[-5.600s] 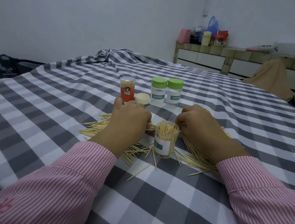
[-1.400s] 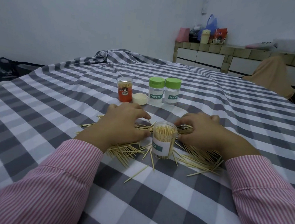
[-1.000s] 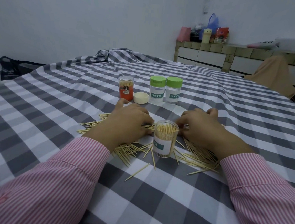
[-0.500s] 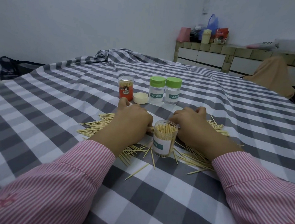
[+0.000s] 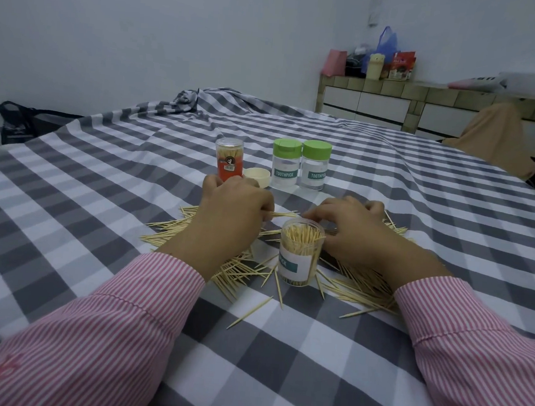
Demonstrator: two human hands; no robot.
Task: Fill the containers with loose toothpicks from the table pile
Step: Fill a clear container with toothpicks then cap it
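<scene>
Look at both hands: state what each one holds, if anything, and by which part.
The left hand pinches a small bunch of toothpicks at one end; the tips stick out toward the open container. Whether the right hand holds anything cannot be told.

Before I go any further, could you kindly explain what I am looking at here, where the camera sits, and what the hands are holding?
There is no machine here: a person wears one wide-angle camera on the head, so the single view looks forward and down over both arms in pink striped sleeves.

On the checked tablecloth lies a pile of loose toothpicks. In the middle of it stands an open clear container, already packed with upright toothpicks. Farther back stand two green-lidded jars, a small red-labelled tube and a loose cream lid.

The left hand pinches a small bundle of toothpicks, whose tips stick out towards the container. The right hand reaches towards the container's rim, fingers curled; whether it holds toothpicks or grips the rim I cannot tell.
</scene>
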